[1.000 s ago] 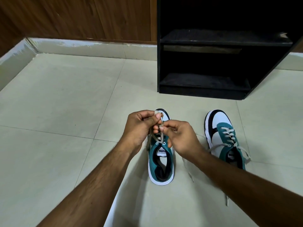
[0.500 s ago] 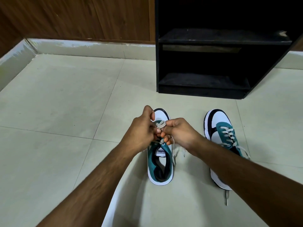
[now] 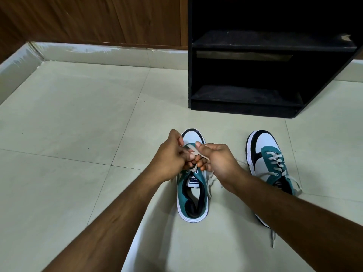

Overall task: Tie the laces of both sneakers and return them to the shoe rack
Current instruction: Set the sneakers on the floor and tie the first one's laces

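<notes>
Teal canvas and white leather make up both sneakers on the pale tiled floor (image 3: 68, 118). Going left to right, the left hand (image 3: 169, 158) comes in from seven o'clock, its grip pinched shut on the grey lace (image 3: 193, 150) over the tongue of the near sneaker (image 3: 193, 195). That sneaker sits at the centre of the view, toe pointing to twelve o'clock. Touching the left hand's fingertips, the right hand (image 3: 218, 161) enters from four o'clock, its grip likewise closed on the same lace, thumb on top; a loose end trails down the shoe's right side. At three o'clock stands the second sneaker (image 3: 269, 163), well apart from the first, partly hidden by the right forearm, its laces loose with one end lying on the floor. At one o'clock, beyond both shoes, stands the black shoe rack (image 3: 255, 55) against a wood-panelled wall (image 3: 98, 18).
</notes>
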